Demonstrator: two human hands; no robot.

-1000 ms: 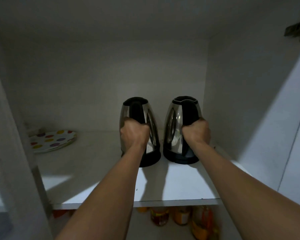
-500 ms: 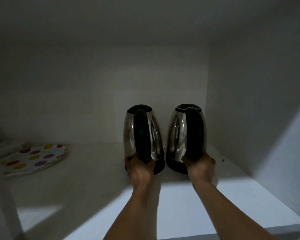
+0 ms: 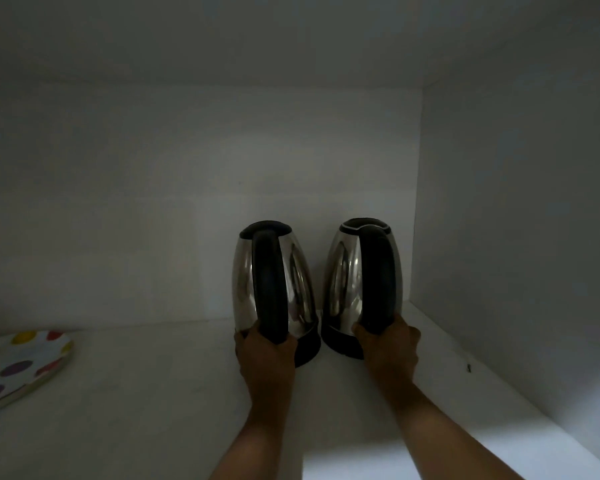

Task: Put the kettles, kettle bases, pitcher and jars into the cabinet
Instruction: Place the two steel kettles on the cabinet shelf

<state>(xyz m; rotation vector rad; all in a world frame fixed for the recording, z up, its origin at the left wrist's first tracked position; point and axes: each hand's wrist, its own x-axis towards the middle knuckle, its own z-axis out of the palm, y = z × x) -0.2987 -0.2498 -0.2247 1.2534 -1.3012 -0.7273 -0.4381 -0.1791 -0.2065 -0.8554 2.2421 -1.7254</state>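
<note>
Hands sliding lower on handles, pushing kettles deeper: left hand [image 3: 265, 358] gripping left kettle [image 3: 243, 282], right hand [image 3: 390, 348] gripping right kettle [image 3: 343, 278], both standing upright at cabinet shelf [image 3: 146, 393] rear. Next, probably: releasing grips, fetching bases.

Two bare forearms, uncovered from wrist to lower frame edge; left forearm [image 3: 257, 434] and right forearm [image 3: 440, 427] widening toward the camera; left hand [image 3: 265, 355] bare, seen from the back, knuckles rounded; right hand [image 3: 390, 344] likewise bare; all dim in shadow.
</note>
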